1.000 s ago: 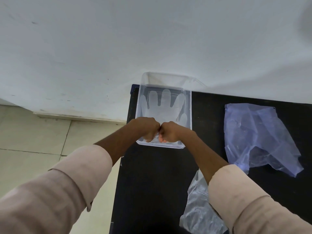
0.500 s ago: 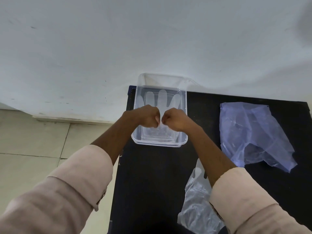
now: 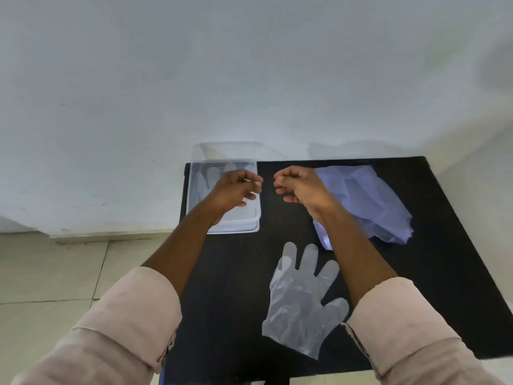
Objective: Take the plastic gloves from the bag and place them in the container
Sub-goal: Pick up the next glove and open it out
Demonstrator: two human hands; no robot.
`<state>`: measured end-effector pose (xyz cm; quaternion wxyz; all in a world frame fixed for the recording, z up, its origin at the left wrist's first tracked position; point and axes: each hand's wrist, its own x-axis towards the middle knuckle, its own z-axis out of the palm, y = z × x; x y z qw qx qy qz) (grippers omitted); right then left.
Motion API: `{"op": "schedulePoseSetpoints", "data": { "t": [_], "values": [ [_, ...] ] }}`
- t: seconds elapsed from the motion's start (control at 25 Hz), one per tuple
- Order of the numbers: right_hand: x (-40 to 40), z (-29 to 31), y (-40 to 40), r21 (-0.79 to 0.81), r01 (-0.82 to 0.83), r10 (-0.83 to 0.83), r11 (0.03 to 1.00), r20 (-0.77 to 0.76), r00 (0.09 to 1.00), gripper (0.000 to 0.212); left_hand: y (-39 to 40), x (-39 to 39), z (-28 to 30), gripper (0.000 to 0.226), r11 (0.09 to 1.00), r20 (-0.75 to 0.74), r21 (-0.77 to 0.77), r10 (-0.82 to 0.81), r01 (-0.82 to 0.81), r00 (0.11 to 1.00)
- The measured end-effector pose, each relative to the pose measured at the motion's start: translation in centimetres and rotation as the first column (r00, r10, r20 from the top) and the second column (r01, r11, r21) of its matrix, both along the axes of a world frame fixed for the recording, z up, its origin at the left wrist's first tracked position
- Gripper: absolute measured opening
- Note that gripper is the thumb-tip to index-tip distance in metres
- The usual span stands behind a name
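A clear plastic container (image 3: 194, 207) stands at the black table's far left corner, with a transparent glove (image 3: 206, 177) lying flat inside it. My left hand (image 3: 236, 188) hovers over the container with loosely curled fingers and holds nothing. My right hand (image 3: 301, 187) is just right of the container, fingers also curled and empty, about a hand's width from the left one. A second transparent glove (image 3: 302, 298) lies flat on the table near me, fingers pointing away. The bluish plastic bag (image 3: 372, 201) lies crumpled at the far right, partly behind my right wrist.
The black table (image 3: 444, 273) stands against a white wall (image 3: 249, 79). Tiled floor (image 3: 50, 273) shows to the left, below the table's left edge. Rolled pinkish sleeves cover both forearms near the bottom of the view.
Both hands let go of the glove in the container, lifted out and moved apart, the right one shifting rightward. The view tilted so more of the table and the second glove show.
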<state>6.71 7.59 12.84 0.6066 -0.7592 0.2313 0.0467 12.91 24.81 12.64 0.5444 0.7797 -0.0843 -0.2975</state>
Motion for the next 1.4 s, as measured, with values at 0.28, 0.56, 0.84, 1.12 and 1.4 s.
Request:
{"op": "schedulePoseSetpoints", "data": {
  "t": [0.28, 0.56, 0.84, 1.12, 1.4],
  "values": [
    [-12.2, -2.5, -2.7, 0.035, 0.105, -0.101, 0.994, -0.097, 0.990, 0.015, -3.0, -11.0, -2.2, 0.016, 0.997, -0.107, 0.002, -0.071, 0.072, 0.992],
    [-21.9, -10.1, -1.1, -0.059, 0.036, -0.059, 0.998, -0.448, 0.892, 0.017, 1.8, -18.8, -11.9, 0.009, 0.845, -0.105, 0.519, -0.088, 0.130, 0.991],
    [-25.7, -14.5, 1.6, -0.217, -0.250, -0.020, 0.944, -0.791, 0.611, 0.037, 4.0, -21.8, -14.7, 0.029, 0.803, -0.295, 0.576, 0.029, 0.153, 0.955],
    [-26.2, -16.2, 3.8, -0.156, 0.191, -0.245, 0.969, -0.676, 0.695, 0.048, 2.3, -22.5, -15.1, 0.026, 0.833, -0.282, 0.548, 0.092, 0.082, 0.955],
    [-25.9, -13.1, 2.7, 0.202, 0.548, -0.411, 0.812, -0.469, 0.782, 0.004, 1.0, -22.4, -13.4, 0.008, 0.916, -0.387, 0.260, 0.389, -0.306, 0.836]
  ]
}}
